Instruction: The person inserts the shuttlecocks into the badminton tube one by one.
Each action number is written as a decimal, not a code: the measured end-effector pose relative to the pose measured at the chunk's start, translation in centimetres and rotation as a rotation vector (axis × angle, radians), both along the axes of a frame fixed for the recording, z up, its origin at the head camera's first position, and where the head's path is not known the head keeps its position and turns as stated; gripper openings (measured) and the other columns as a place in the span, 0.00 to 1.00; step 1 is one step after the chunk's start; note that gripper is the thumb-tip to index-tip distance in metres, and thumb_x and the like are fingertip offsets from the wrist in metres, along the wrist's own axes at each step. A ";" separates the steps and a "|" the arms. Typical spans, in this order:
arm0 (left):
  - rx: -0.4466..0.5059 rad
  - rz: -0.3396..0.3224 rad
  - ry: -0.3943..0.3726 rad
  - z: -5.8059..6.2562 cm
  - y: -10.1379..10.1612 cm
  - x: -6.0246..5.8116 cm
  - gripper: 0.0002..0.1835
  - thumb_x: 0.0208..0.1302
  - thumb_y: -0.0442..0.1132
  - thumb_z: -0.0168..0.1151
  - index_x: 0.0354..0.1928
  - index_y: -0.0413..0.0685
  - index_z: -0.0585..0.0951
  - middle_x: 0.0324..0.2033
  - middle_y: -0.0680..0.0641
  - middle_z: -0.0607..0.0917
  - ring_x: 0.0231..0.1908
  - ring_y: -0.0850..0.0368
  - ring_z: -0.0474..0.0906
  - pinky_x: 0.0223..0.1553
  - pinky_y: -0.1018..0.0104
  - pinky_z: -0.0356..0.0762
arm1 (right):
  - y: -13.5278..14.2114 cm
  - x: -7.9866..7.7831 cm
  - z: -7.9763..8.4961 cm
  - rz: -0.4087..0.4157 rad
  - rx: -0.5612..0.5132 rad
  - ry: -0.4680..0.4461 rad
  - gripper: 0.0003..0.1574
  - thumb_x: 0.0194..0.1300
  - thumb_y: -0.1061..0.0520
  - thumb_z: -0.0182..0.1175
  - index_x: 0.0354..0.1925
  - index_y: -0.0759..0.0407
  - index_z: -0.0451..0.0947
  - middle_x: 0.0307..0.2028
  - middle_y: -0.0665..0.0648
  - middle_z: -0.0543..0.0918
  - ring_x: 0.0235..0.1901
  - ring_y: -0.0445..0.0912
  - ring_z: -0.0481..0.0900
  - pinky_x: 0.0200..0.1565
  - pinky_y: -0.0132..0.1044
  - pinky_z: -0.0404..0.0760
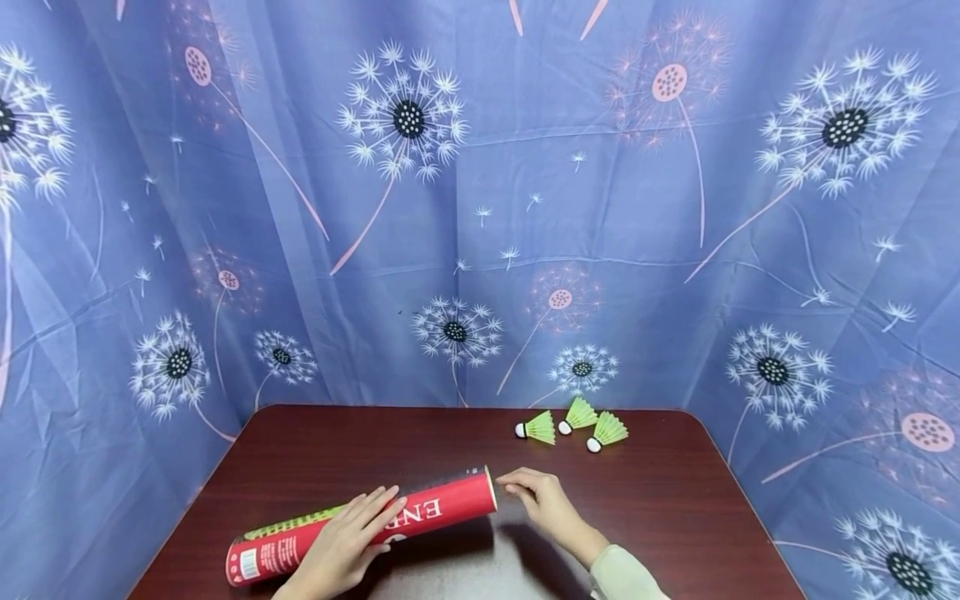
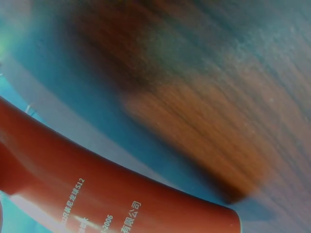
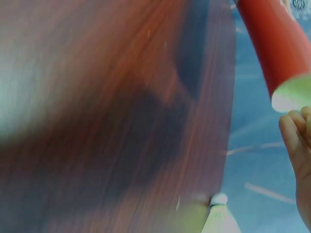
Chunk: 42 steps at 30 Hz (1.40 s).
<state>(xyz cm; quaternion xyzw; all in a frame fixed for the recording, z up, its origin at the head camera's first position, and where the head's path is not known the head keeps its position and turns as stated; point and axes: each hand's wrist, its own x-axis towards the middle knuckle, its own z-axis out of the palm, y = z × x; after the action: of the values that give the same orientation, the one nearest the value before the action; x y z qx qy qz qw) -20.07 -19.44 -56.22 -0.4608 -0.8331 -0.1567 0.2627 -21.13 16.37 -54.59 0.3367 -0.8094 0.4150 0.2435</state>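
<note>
A red cardboard shuttlecock tube point(image 1: 442, 504) with white lettering lies slantwise, its mouth raised off the table toward the right. My left hand point(image 1: 348, 537) grips it near the middle, fingers across the top and thumb on the near side. The tube's printed side point(image 2: 121, 194) fills the lower left wrist view. Just outside the mouth is my right hand point(image 1: 551, 504), fingers bent toward the rim and nothing visible in them. In the right wrist view, the right fingertips point(image 3: 290, 124) are close by the pale green opening of the tube point(image 3: 279, 43); whether they touch it I cannot tell.
Three yellow-green shuttlecocks with white heads, a left one point(image 1: 540, 427), a middle one point(image 1: 580, 414) and a right one point(image 1: 611, 429), lie at the back of the dark red-brown table point(image 1: 637, 517). A blue dandelion-print curtain point(image 1: 495, 225) surrounds the table's back and sides.
</note>
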 end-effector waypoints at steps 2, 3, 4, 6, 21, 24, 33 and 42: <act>-0.005 -0.007 0.002 0.0 -0.1 0.0 0.31 0.68 0.50 0.58 0.68 0.45 0.68 0.66 0.44 0.70 0.60 0.43 0.72 0.71 0.69 0.46 | 0.9 -0.5 -0.3 -0.049 0.009 -0.030 0.11 0.57 0.72 0.63 0.40 0.65 0.84 0.34 0.58 0.86 0.33 0.43 0.83 0.36 0.29 0.81; -0.007 -0.011 0.004 -0.1 -0.1 0.0 0.30 0.68 0.50 0.58 0.68 0.45 0.68 0.66 0.44 0.70 0.59 0.43 0.73 0.71 0.69 0.46 | 1.3 -0.7 -0.5 -0.073 0.010 -0.056 0.12 0.57 0.72 0.63 0.41 0.65 0.83 0.35 0.58 0.86 0.33 0.42 0.83 0.36 0.29 0.81; -0.006 -0.015 0.009 -0.1 -0.2 -0.1 0.30 0.68 0.50 0.57 0.68 0.44 0.69 0.66 0.43 0.70 0.58 0.42 0.73 0.71 0.69 0.46 | 1.8 -1.0 -0.6 -0.099 0.011 -0.079 0.12 0.58 0.71 0.63 0.42 0.65 0.83 0.35 0.58 0.86 0.34 0.42 0.83 0.35 0.31 0.81; -0.008 -0.014 0.012 -0.1 -0.2 -0.2 0.29 0.71 0.52 0.52 0.68 0.44 0.68 0.66 0.43 0.70 0.59 0.42 0.73 0.71 0.69 0.46 | 2.6 -1.5 -1.0 -0.147 0.005 -0.123 0.13 0.58 0.70 0.63 0.44 0.66 0.82 0.36 0.59 0.85 0.34 0.42 0.83 0.35 0.33 0.82; -0.020 -0.004 0.033 0.0 -0.6 0.1 0.31 0.72 0.57 0.43 0.67 0.45 0.70 0.63 0.41 0.73 0.57 0.42 0.74 0.71 0.69 0.46 | 6.1 -4.8 -4.4 -0.445 -0.057 -0.250 0.25 0.55 0.71 0.66 0.53 0.75 0.74 0.41 0.67 0.82 0.42 0.60 0.81 0.45 0.53 0.79; -0.024 0.003 0.020 0.0 -0.5 0.3 0.31 0.70 0.57 0.49 0.68 0.46 0.69 0.63 0.42 0.74 0.58 0.44 0.74 0.71 0.71 0.44 | 5.9 -5.1 -4.6 -0.479 -0.061 -0.321 0.27 0.57 0.69 0.66 0.55 0.75 0.72 0.43 0.68 0.80 0.45 0.62 0.80 0.48 0.55 0.77; -0.036 0.011 0.016 -0.1 -0.5 0.1 0.32 0.67 0.54 0.56 0.69 0.47 0.68 0.65 0.45 0.71 0.58 0.43 0.74 0.70 0.70 0.46 | 5.3 -6.5 -4.8 -0.534 -0.079 -0.368 0.30 0.57 0.70 0.65 0.57 0.78 0.70 0.46 0.73 0.79 0.47 0.64 0.79 0.49 0.55 0.77; -0.040 0.033 0.025 -0.1 -0.4 -0.1 0.31 0.73 0.58 0.37 0.69 0.48 0.69 0.64 0.43 0.73 0.59 0.45 0.73 0.70 0.69 0.47 | 5.0 -7.3 -4.5 -0.592 -0.093 -0.393 0.17 0.59 0.68 0.64 0.46 0.75 0.77 0.40 0.69 0.83 0.40 0.60 0.81 0.41 0.51 0.80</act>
<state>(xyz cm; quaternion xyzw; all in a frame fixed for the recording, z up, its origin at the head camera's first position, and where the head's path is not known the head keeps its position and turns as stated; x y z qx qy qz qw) -20.18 -19.85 -56.32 -0.4542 -0.8401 -0.1302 0.2663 -28.41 21.37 -59.13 -0.0100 -0.8833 0.4198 0.2082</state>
